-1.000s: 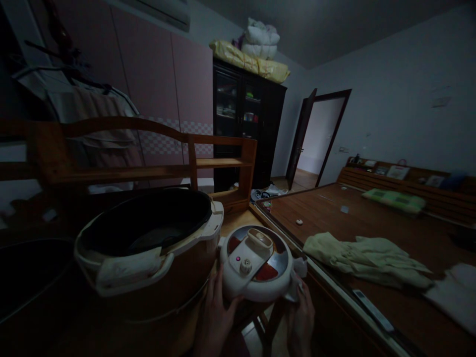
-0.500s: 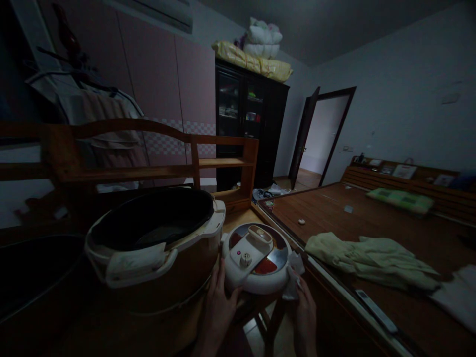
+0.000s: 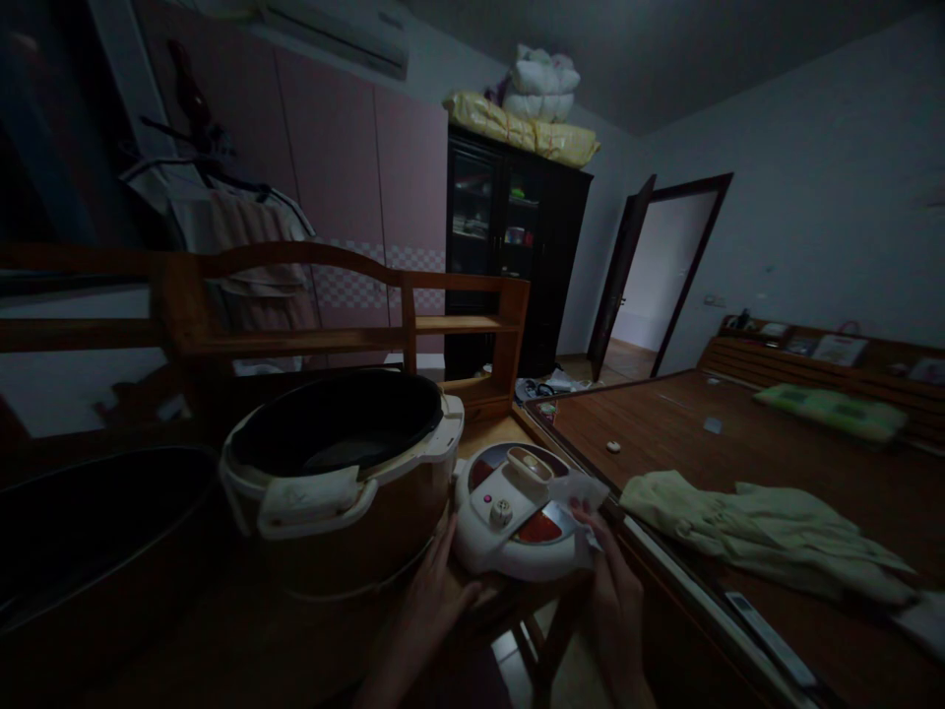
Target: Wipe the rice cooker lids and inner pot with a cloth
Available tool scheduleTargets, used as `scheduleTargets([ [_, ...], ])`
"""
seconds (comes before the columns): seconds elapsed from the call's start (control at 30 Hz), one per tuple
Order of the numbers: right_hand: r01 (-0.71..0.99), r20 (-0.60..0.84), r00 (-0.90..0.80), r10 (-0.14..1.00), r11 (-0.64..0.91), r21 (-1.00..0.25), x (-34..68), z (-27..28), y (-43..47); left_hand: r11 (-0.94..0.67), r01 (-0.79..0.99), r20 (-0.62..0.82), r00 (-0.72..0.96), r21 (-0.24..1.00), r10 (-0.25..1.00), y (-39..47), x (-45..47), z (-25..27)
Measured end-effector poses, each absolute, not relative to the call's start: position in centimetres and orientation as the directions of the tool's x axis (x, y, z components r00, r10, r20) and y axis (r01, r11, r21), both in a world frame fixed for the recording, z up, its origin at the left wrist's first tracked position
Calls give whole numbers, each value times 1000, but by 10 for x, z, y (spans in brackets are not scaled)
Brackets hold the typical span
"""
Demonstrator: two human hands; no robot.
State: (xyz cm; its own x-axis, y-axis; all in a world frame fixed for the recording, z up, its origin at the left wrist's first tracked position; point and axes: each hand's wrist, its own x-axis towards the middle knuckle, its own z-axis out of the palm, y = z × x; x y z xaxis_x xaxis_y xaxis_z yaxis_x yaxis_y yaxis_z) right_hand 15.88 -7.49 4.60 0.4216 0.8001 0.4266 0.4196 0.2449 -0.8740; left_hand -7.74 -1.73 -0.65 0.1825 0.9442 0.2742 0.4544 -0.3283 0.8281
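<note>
Head view shows a round lid between five and six o'clock from the picture's centre, at three o'clock of a wide cooker. The lid has a smooth white rim, which looks like plastic, and a shiny middle with reddish-brown patches; on it are a raised oblong handle, a small pink button and a ribbed knob. The cooker is rounded, with a pale collar and a black hollow inside.

The left hand lies against the rim at eight o'clock of the lid, fingers nearly straight, thumb spread apart; I cannot tell if it grips the lid or only rests on it. The right hand, with bent fingers, pinches a thin, crumpled white tissue over the lid's edge at three o'clock.

Both forearms are cut off by the lower border. The tissue covers part of the shiny middle. What carries the lid is hard to make out in the shadow. At the far left, a dark vessel is too dim for details.
</note>
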Motion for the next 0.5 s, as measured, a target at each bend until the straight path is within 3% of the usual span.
scheduleTargets([
  [0.27,744,572,-98,814,442,-501,126,80,5,-365,474,319,178,801,931,-19,-76,-15],
  [0.5,888,458,-173,872,340,-311,107,72,27,-354,441,303,184,825,935,-20,-78,-12],
])
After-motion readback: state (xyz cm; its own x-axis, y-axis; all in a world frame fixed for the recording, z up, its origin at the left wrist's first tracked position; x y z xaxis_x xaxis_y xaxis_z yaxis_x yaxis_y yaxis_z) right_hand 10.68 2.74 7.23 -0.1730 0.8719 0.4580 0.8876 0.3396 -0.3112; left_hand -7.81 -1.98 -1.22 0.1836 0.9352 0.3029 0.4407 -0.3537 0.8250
